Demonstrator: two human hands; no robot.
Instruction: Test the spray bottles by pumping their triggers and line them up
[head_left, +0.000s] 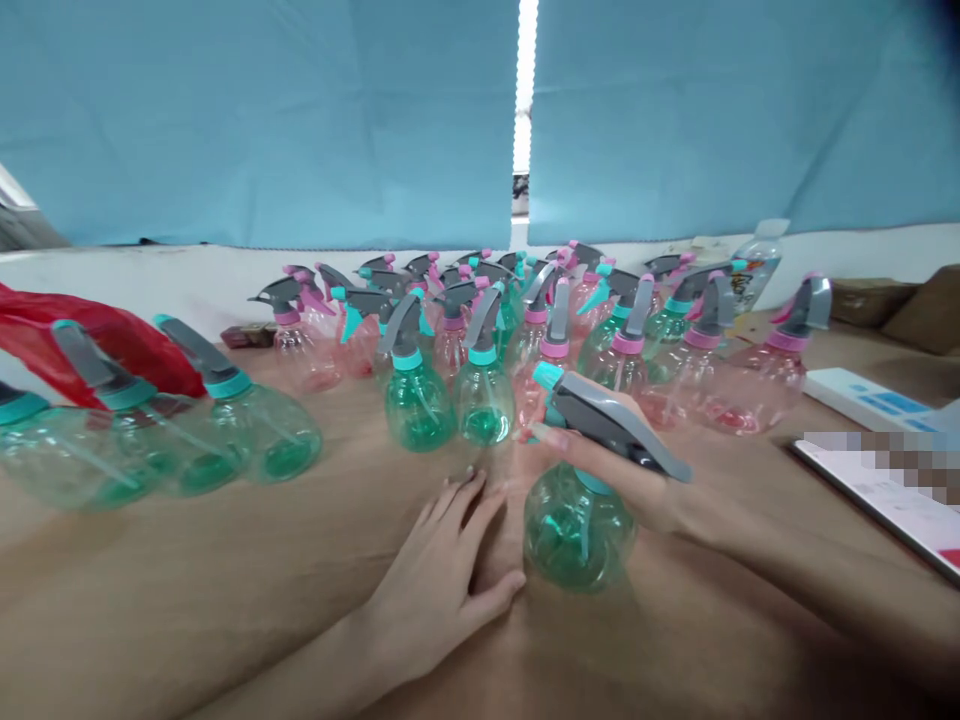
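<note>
My right hand (pixel 622 465) is wrapped around the neck and trigger of a green spray bottle (pixel 577 535) with a grey and teal head. That bottle is tilted a little, and the hand hides part of its trigger. To the left of it, my left hand (pixel 450 570) lies on the brown table (pixel 300 610) with its fingers stretched out, holding nothing. Just beyond the left hand stand two more green spray bottles (pixel 418 408), upright and side by side.
Pink and green spray bottles (pixel 450 335) crowd the back. Several green ones (pixel 277 440) stand at left, near a red plastic bag (pixel 97 345). At right are a phone-like screen (pixel 877 490), a white and blue box (pixel 870 395) and a clear labelled bottle (pixel 757 265). A blue curtain (pixel 300 120) hangs behind.
</note>
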